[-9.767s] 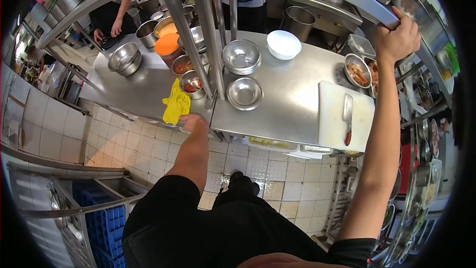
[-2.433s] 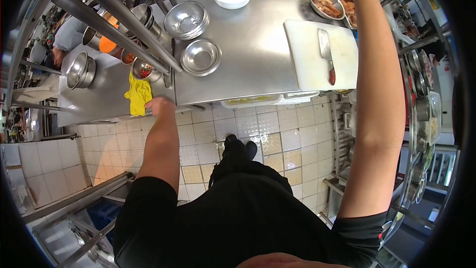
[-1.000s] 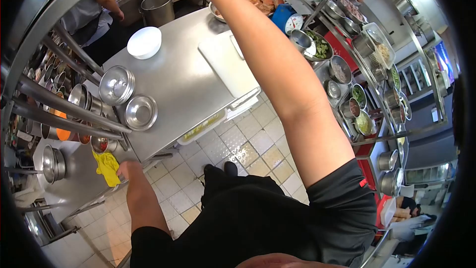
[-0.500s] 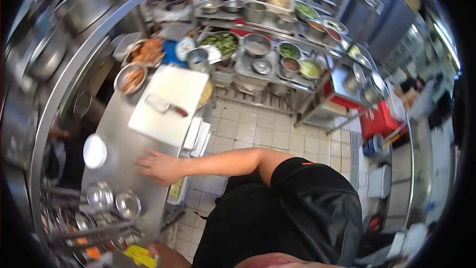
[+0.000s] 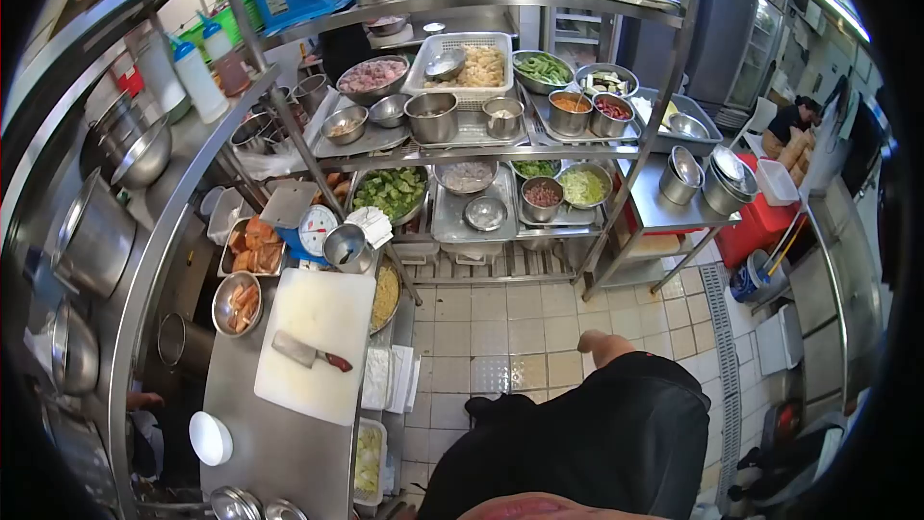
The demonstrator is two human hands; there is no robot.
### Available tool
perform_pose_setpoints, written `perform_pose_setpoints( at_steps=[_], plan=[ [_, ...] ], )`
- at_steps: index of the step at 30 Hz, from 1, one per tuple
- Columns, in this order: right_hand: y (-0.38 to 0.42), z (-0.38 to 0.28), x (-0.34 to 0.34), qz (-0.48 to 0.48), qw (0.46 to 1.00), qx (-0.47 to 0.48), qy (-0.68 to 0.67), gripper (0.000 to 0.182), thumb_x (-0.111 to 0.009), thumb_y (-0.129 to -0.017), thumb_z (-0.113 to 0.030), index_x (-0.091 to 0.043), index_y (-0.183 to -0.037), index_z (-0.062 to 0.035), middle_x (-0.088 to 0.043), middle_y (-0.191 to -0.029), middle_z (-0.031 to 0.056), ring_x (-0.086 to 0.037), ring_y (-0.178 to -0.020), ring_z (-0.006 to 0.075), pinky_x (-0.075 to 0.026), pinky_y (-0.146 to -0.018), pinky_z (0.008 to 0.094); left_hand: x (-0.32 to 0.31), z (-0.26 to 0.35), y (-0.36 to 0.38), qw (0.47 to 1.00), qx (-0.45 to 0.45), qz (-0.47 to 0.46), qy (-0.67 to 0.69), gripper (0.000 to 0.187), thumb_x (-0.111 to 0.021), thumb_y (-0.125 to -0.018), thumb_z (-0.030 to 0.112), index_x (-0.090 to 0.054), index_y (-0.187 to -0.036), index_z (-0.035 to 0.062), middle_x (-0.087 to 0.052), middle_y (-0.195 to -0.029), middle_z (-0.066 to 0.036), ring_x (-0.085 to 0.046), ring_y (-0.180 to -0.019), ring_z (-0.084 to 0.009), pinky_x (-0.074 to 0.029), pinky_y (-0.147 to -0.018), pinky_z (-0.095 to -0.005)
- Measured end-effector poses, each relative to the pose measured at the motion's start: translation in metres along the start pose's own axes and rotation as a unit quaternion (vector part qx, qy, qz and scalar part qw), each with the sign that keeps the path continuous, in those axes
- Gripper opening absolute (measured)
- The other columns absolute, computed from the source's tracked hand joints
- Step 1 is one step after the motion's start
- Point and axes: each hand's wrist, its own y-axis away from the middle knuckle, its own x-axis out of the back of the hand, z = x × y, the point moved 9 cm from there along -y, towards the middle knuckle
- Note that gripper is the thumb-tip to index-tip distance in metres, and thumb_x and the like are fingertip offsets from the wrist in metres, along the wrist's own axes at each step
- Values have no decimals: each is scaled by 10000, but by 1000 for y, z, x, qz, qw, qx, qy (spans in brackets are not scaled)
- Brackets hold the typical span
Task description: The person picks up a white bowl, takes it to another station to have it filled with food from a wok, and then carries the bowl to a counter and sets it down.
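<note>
Neither my left hand nor my right hand shows. Only a short bare piece of my right arm (image 5: pixel 606 348) juts out past my black sleeve, over the tiled floor. To the left, a cleaver (image 5: pixel 310 351) with a dark red handle lies flat on a white cutting board (image 5: pixel 318 303). The board rests on a steel worktable (image 5: pixel 279 457). Behind it stand a metal bowl of pinkish-orange pieces (image 5: pixel 237 304), a metal pot (image 5: pixel 347 248) and a dial scale (image 5: pixel 317 229). A white bowl (image 5: pixel 211 437) sits near the table's left edge.
A steel rack (image 5: pixel 452 154) ahead carries several pots, bowls and trays of food. Metal bowls fill the left shelf (image 5: pixel 77 347). A red cooler (image 5: pixel 749 231) stands at the right, with a person (image 5: pixel 795 123) beyond it. Tiled floor (image 5: pixel 491 337) lies between.
My right hand has left the steel worktable and gone out of view. The hand beside the yellow cloth has also left view. My view has turned, bringing the rack lower and showing more shelves.
</note>
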Motion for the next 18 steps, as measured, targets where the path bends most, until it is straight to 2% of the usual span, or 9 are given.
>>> perform_pose_setpoints(
  at_steps=[3,6,7,9,12,14,16,17,18],
  plan=[
    [-21,8,19,7,998,60,-8,343,-576,-824,-243,-754,-1056,-64,-685,-1149,226,-654,-1097,345,-507,-939,448,-3,44,-39,1000,-20,-4,-5,279,-531,-806,45,-701,-1027,60,-688,-770,-81,-626,-606,-204,-507,-558,-348],
    [-63,-58,37,103,957,247,108,312,-554,-767,-239,-764,-901,-50,-720,-965,220,-698,-933,353,-535,-854,446,-3,137,-72,994,-102,1,26,300,-512,-789,-9,-693,-1022,47,-674,-710,-86,-629,-581,-195,-514,-544,-348],
    [-28,-56,67,173,948,227,-139,323,-564,-790,-238,-753,-983,-60,-718,-978,224,-692,-952,356,-533,-863,455,-4,176,-71,990,-133,-5,40,324,-483,-780,-35,-683,-1026,31,-659,-678,-94,-631,-587,-193,-519,-554,-354],
    [15,-54,79,204,901,221,-313,340,-565,-816,-226,-727,-1079,-83,-718,-1014,210,-682,-969,365,-533,-865,455,-18,245,-54,976,-164,-34,138,359,-437,-770,-81,-653,-1045,2,-642,-636,-108,-640,-592,-199,-524,-584,-352],
    [72,-33,53,166,909,249,-289,364,-548,-822,-202,-706,-1132,-97,-720,-1040,194,-680,-977,357,-535,-853,447,-44,291,-37,973,-214,-27,86,425,-337,-794,-106,-606,-1115,-38,-609,-587,-98,-657,-611,-218,-562,-662,-345],
    [61,-4,-1,145,935,279,-161,330,-550,-812,-201,-731,-1062,-84,-725,-993,197,-690,-950,344,-534,-833,443,-69,292,-13,966,-231,-28,113,392,-343,-818,-93,-608,-1100,-32,-571,-565,-80,-617,-572,-203,-556,-650,-343],
    [27,34,-88,6,930,351,108,283,-545,-798,-177,-751,-946,-53,-719,-948,216,-692,-912,323,-533,-803,450,-101,269,10,963,-217,-37,155,358,-369,-830,-71,-621,-1078,-14,-570,-590,-75,-612,-568,-199,-542,-614,-348],
    [37,75,-102,-59,961,267,51,290,-559,-758,-160,-746,-932,-22,-718,-974,229,-699,-873,343,-537,-775,469,-120,244,22,963,-204,-43,171,351,-387,-817,-62,-629,-1064,-2,-586,-618,-78,-631,-586,-204,-531,-590,-353],
    [50,117,-115,-109,979,174,-2,302,-574,-719,-144,-741,-918,8,-717,-1000,241,-705,-834,362,-541,-748,487,-141,199,12,962,-180,-27,203,271,-444,-873,-4,-647,-1051,13,-582,-628,-79,-614,-571,-204,-518,-558,-358]
  ],
)
